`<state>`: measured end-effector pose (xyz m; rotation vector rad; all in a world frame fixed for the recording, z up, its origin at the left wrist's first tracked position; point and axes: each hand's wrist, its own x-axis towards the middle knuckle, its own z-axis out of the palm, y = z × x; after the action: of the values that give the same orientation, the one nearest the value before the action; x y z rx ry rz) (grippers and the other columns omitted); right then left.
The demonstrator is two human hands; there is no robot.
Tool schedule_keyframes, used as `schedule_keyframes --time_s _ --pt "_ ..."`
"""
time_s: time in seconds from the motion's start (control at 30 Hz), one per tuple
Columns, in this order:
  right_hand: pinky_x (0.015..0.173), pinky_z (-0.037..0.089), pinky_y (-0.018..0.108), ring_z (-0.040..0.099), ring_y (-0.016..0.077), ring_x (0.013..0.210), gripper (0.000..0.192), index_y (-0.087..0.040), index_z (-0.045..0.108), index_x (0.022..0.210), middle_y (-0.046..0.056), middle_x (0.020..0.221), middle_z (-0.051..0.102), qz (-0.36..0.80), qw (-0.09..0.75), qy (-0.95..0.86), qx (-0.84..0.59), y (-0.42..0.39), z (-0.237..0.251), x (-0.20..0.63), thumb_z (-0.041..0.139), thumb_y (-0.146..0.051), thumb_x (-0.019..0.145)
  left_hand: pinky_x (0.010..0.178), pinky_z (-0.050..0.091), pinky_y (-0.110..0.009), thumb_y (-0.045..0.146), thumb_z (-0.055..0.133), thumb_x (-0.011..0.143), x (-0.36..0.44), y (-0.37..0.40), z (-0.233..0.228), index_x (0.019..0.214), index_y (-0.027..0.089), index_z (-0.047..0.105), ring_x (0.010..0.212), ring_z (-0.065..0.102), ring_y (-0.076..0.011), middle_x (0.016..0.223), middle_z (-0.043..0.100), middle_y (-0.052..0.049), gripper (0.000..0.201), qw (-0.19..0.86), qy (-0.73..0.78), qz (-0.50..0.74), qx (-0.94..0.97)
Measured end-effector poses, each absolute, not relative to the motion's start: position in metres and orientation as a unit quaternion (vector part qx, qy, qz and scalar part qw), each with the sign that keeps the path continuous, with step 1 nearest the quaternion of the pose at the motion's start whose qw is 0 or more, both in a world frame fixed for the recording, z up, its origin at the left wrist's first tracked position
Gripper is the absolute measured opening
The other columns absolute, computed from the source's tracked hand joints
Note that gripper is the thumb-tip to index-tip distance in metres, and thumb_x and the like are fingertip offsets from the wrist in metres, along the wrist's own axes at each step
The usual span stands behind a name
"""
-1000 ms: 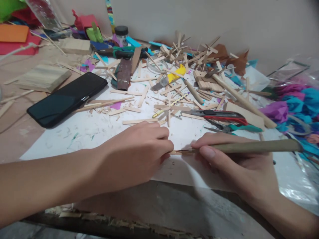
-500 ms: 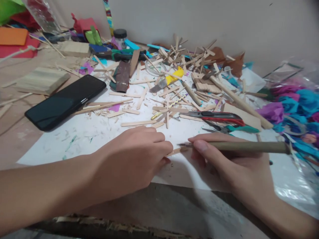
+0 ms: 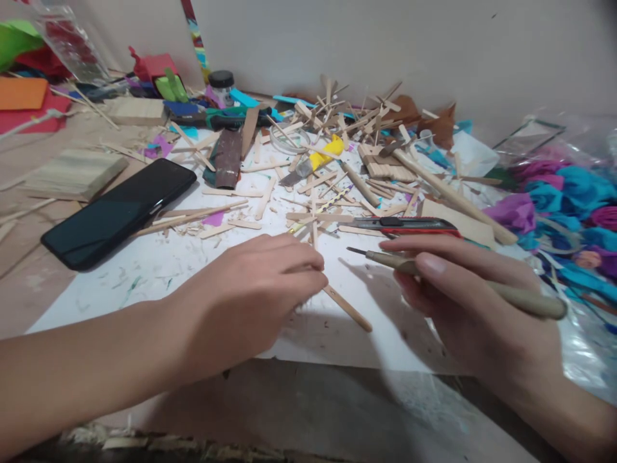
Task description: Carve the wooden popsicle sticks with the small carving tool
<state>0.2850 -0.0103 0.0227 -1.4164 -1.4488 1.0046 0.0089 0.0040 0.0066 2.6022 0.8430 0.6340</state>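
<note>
Our left hand [image 3: 260, 283] holds the stick [image 3: 354, 310] over the paper [image 3: 328, 350], near side; our right hand [image 3: 486, 325] grips the carving tool [image 3: 520, 298], tip [image 3: 357, 250] off the stick. We judge: if the stick pivots, the tip could jab our left fingers [image 3: 311, 281].

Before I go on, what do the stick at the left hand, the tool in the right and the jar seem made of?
Stick: probably bare wood, tan and matte. Tool: handle likely wood or plastic, dull olive and smooth; tip probably metal, thin and dark. Jar: clear plastic or glass, see-through, can't tell which; lid likely black plastic.
</note>
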Motion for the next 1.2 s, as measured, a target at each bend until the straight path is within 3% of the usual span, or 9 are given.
schedule_keyframes --time_s 0.07,0.17,0.37,0.5,0.6,0.8,1.0,1.2 --pt "0.045 0.036 0.02 0.05 0.0111 0.055 0.015 -0.029 0.083 0.091 -0.002 0.064 0.065 0.408 0.448 -0.545 -0.58 -0.008 0.035 0.284 0.094 -0.037 0.084 0.096 0.049 -0.039 0.003 0.045 0.104 0.007 0.01 0.002 0.108 0.017 0.075 0.115 0.066 -0.0254 0.129 0.075 -0.011 0.033 0.142 0.286 0.198 0.927" --pt "0.04 0.026 0.019 0.043 0.0087 0.05 0.028 -0.026 0.077 0.082 -0.004 0.059 0.059 0.409 0.393 -0.565 -0.599 -0.004 0.051 0.284 0.099 -0.042 0.075 0.09 0.047 -0.04 0.002 0.046 0.102 0.007 0.011 0.0 0.109 0.017 0.077 0.107 0.065 -0.0253 0.122 0.075 -0.01 0.035 0.146 0.279 0.175 0.933" --pt "0.043 0.036 0.023 0.052 0.0125 0.052 0.03 -0.028 0.087 0.079 0.004 0.065 0.07 0.508 0.351 -0.562 -0.551 0.004 0.053 0.296 0.098 -0.055 0.077 0.082 0.041 -0.04 0.013 0.056 0.105 0.011 0.003 0.01 0.095 0.02 0.081 0.087 0.061 -0.0232 0.092 0.072 -0.003 0.028 0.21 0.302 0.162 0.916" --pt "0.039 0.035 0.023 0.054 0.0133 0.046 0.038 -0.025 0.085 0.075 0.004 0.053 0.064 0.472 0.334 -0.57 -0.584 0.003 0.047 0.301 0.097 -0.061 0.076 0.08 0.039 -0.038 0.009 0.059 0.102 0.012 0.003 0.011 0.09 0.02 0.078 0.083 0.061 -0.021 0.089 0.071 -0.002 0.025 0.221 0.299 0.171 0.913" --pt "0.038 0.039 0.023 0.056 0.0147 0.043 0.042 -0.023 0.084 0.076 0.005 0.052 0.068 0.445 0.316 -0.576 -0.609 -0.001 0.043 0.297 0.097 -0.063 0.074 0.078 0.039 -0.037 0.008 0.06 0.102 0.012 0.004 0.01 0.089 0.021 0.077 0.081 0.06 -0.0194 0.087 0.071 0.0 0.025 0.223 0.297 0.18 0.911" --pt "0.042 0.052 0.025 0.064 0.0173 0.045 0.027 -0.022 0.087 0.082 0.01 0.062 0.078 0.57 0.328 -0.517 -0.547 -0.001 0.033 0.285 0.093 -0.048 0.087 0.079 0.039 -0.035 0.014 0.058 0.108 0.01 0.005 0.009 0.095 0.022 0.079 0.083 0.059 -0.0189 0.088 0.07 0.0 0.026 0.243 0.293 0.191 0.905" --pt "0.045 0.054 0.018 0.066 0.0135 0.046 0.032 -0.018 0.088 0.075 0.013 0.061 0.079 0.623 0.308 -0.486 -0.53 0.002 0.03 0.281 0.092 -0.046 0.089 0.078 0.039 -0.035 0.012 0.056 0.106 0.01 0.005 0.011 0.099 0.022 0.083 0.082 0.058 -0.0184 0.088 0.067 -0.001 0.029 0.242 0.287 0.189 0.907" --pt "0.045 0.053 0.017 0.064 0.0114 0.044 0.035 -0.017 0.088 0.075 0.012 0.061 0.078 0.643 0.306 -0.459 -0.531 0.002 0.027 0.282 0.092 -0.049 0.088 0.075 0.038 -0.036 0.01 0.057 0.105 0.01 0.005 0.011 0.09 0.021 0.082 0.081 0.058 -0.0193 0.086 0.067 -0.001 0.031 0.233 0.298 0.168 0.91"
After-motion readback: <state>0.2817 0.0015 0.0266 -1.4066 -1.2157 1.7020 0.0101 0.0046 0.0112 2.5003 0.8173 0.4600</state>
